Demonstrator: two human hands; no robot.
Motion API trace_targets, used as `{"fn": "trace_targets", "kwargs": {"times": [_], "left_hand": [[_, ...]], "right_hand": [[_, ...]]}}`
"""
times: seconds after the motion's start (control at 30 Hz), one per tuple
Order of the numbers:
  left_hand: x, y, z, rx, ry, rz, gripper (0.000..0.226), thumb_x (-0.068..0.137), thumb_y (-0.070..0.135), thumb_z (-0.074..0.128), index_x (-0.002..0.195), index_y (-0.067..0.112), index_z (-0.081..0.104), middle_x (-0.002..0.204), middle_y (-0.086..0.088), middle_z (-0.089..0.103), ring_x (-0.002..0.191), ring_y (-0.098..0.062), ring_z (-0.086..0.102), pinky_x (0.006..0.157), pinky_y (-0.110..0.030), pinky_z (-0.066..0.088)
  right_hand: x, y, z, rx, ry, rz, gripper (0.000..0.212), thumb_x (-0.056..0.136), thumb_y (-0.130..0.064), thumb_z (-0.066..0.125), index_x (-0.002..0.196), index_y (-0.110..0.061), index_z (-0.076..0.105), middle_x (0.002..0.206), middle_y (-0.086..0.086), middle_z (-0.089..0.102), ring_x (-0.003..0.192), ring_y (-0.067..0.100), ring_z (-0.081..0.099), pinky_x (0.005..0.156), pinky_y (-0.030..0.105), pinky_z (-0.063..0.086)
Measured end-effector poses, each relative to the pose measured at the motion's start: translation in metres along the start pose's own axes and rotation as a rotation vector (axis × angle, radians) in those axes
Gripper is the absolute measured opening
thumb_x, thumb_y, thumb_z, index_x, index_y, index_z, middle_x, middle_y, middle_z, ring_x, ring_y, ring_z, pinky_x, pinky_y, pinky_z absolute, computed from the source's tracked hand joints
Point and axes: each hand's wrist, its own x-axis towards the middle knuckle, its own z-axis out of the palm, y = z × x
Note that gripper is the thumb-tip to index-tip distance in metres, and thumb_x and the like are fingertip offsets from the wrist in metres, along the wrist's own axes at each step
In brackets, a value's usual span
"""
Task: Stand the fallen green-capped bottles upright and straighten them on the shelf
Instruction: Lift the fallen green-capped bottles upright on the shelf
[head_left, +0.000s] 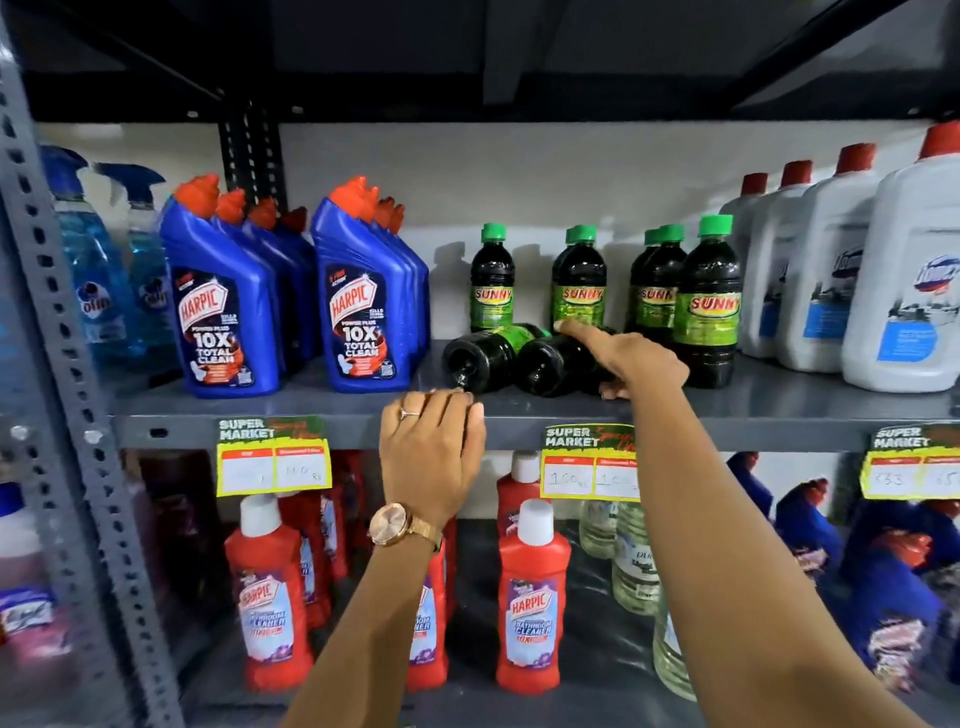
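On the grey shelf (779, 400), two fallen bottles (475, 361) are lying bases outward (caps hidden). Right hand (631, 358) is gripping the right one, covering it; left hand (431, 447) is hovering loosely curled, empty.

Dark fallen bottles (480, 361), green caps; blue Harpic bottles (221, 306).
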Motion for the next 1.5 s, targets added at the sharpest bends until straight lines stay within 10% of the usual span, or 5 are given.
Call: {"fn": "trace_targets", "kwargs": {"times": [0.27,0.77,1.1,1.33,1.5], "left_hand": [[-0.001,-0.004,0.007,0.01,0.061,0.039,0.03,0.096,0.028,0.042,0.091,0.015,0.068,0.087,0.0,0.071,0.076,-0.024,0.059,0.076,-0.037,0.039],[-0.002,-0.003,0.008,0.005,0.076,0.024,0.032,0.097,0.029,0.04,0.091,0.014,0.068,0.086,-0.001,0.071,0.075,-0.023,0.057,0.076,-0.037,0.038],[-0.002,-0.001,0.006,0.002,0.07,0.011,0.032,0.097,0.028,0.04,0.092,0.014,0.068,0.088,0.0,0.071,0.076,-0.024,0.057,0.078,-0.036,0.038],[-0.001,0.0,0.006,0.014,0.05,-0.007,0.032,0.096,0.028,0.04,0.092,0.014,0.069,0.089,0.0,0.072,0.078,-0.023,0.059,0.078,-0.036,0.038],[-0.001,0.001,0.006,0.018,0.052,-0.007,0.031,0.096,0.027,0.041,0.093,0.014,0.069,0.089,-0.001,0.072,0.079,-0.024,0.06,0.079,-0.037,0.039]], "right_hand": [[0.014,0.031,0.0,0.476,0.024,-0.074,0.087,0.054,-0.074,0.061,0.107,-0.005,0.061,0.11,0.012,0.068,0.103,0.032,0.062,0.095,0.046,0.05],[0.012,0.032,-0.001,0.607,0.221,-0.454,0.045,0.077,-0.029,0.079,0.074,-0.026,0.035,0.072,-0.012,0.045,0.061,0.001,0.042,0.043,0.003,0.036],[0.024,0.034,0.0,0.762,-0.175,-0.268,0.015,0.078,-0.005,0.068,0.088,-0.011,0.059,0.091,0.0,0.066,0.106,0.022,0.055,0.089,0.029,0.037],[0.023,0.027,0.009,0.367,-0.114,-0.258,0.111,0.062,-0.05,0.084,0.145,0.001,0.031,0.151,0.019,0.032,0.137,0.036,0.034,0.111,0.049,0.036],[0.025,0.034,0.002,0.646,-0.15,-0.295,0.032,0.07,-0.01,0.08,0.096,-0.012,0.061,0.101,0.01,0.069,0.106,0.027,0.06,0.075,0.026,0.045]]}}
